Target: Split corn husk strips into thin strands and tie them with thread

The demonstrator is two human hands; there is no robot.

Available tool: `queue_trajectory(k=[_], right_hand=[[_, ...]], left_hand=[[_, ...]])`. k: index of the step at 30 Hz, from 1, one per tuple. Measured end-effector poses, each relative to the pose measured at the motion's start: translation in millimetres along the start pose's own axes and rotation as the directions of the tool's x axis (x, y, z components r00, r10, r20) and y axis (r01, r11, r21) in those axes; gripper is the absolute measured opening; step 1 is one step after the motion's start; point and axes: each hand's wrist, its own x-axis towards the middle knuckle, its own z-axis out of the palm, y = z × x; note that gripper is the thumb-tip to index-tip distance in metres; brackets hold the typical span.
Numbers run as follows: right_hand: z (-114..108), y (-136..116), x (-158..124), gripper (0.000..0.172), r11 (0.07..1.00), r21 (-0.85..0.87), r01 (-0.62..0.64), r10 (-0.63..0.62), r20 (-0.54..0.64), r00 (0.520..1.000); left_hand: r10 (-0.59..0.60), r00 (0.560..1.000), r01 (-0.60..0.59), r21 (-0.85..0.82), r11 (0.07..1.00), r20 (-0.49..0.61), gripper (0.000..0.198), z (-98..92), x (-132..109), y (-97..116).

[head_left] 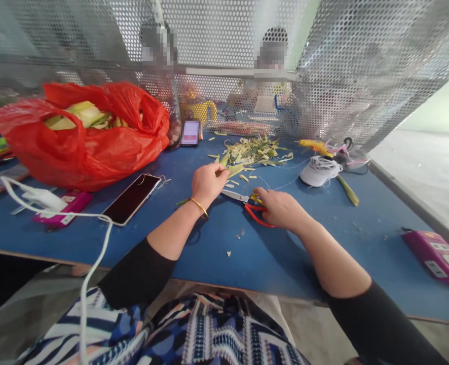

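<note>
Head cam: L fingers (220, 173) pinch green strips (235, 169); R fingers (261, 193) grip scissors (244, 198) nr strips.

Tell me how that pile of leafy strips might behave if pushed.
The pile of leafy strips would probably scatter, since its pieces lie loosely heaped on the blue table. It is likely light for its size: the pieces look thin. Some may bend easily, as several look curled.

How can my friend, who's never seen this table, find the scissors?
On the blue table, find the heap of pale green strips, then look a bit below it. There the right hand holds the scissors. Unlike the heap, they have shiny metal blades and red and yellow handles.
</note>
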Motion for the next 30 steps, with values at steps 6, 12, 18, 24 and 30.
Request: queue_trajectory(k=[6, 12, 18, 24, 30], right_hand=[[1.8, 16.6, 2.7, 0.048, 0.686, 0.727, 0.02, 0.097, -0.119, 0.988], [-6.6, 7.9, -2.0, 0.067, 0.154, 0.984, -0.09, 0.168, 0.063, 0.984], [-11.2, 0.5, -6.8, 0.073, 0.281, 0.959, -0.037, 0.091, 0.012, 0.996], [-8.6, -7.0, -4.6, 0.076, 0.337, 0.941, -0.035, 0.162, -0.021, 0.987], [-2.3, -5.9, -0.2, 0.077, 0.298, 0.954, -0.044, 0.203, -0.019, 0.979]], left_hand=[[-0.085, 0.995, 0.084, -0.017, 0.996, -0.05, 0.017, -4.7, 4.5, -3.6], [-0.161, 0.983, 0.163, 0.013, 0.987, -0.086, 0.019, -8.6, 9.8, -5.4], [-0.15, 0.984, 0.156, 0.062, 0.986, -0.094, 0.018, -7.3, 9.4, -2.3], [-0.098, 0.995, 0.097, -0.012, 0.995, -0.015, 0.016, 5.7, 4.4, -2.0], [-0.108, 0.994, 0.109, -0.119, 0.987, 0.013, 0.017, 15.5, 6.3, -6.6]])
